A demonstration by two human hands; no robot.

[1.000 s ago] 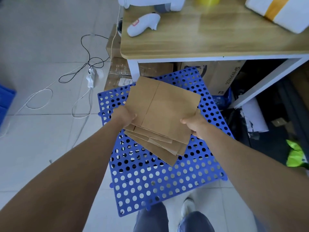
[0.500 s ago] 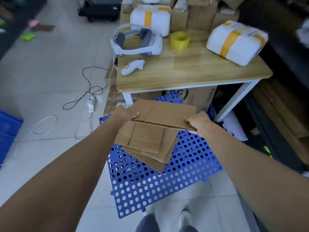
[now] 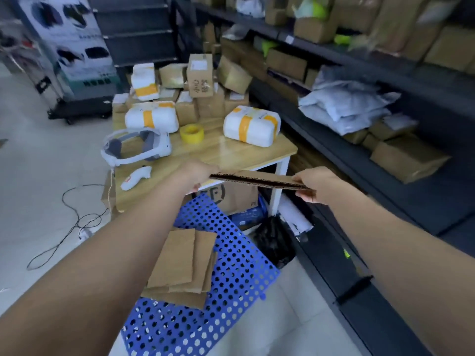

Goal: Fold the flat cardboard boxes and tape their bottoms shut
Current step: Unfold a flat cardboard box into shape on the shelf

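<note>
I see tall dark metal shelving (image 3: 359,60) along the right, loaded with brown cartons (image 3: 408,156). Ahead stands the pale wooden surface (image 3: 218,152) on white legs. A blue perforated plastic mat (image 3: 239,260) lies on the floor, partly under it, carrying a loose stack of flat brown cardboard blanks (image 3: 180,265). One flat corrugated cardboard box (image 3: 257,179) hangs edge-on just before the surface. The left hand (image 3: 198,176) grips its left end, and the right hand (image 3: 316,185) pinches its right end. On the surface sit a white foam-wrapped parcel (image 3: 250,125), a white headset (image 3: 138,147) and a yellow tape roll (image 3: 192,133).
</note>
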